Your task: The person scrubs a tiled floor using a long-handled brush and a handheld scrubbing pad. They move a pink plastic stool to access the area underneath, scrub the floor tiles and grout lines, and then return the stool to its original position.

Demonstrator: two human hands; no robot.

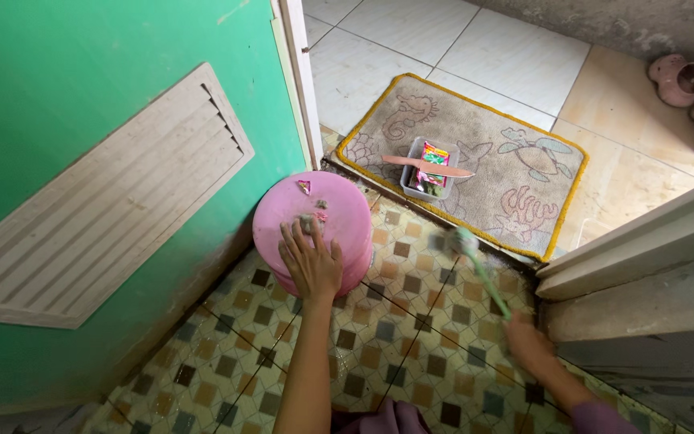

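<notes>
Left hand (312,261): flat, fingers spread on upturned pink bucket (315,229) beside green door (82,161)
Right hand (528,345): clasps green brush (479,269) over patterned floor (411,337)
Doormat (516,173): grey tray (427,170) with colourful packet at its near edge

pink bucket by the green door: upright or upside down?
Upside down. The pink bucket shows its flat closed base on top, with small scraps lying on it and the left hand resting flat across it; no opening shows.

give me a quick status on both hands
Left hand flat on upturned pink bucket. Right hand gripping green brush, blurred over tiled floor. Doormat with small tray ahead.
</notes>
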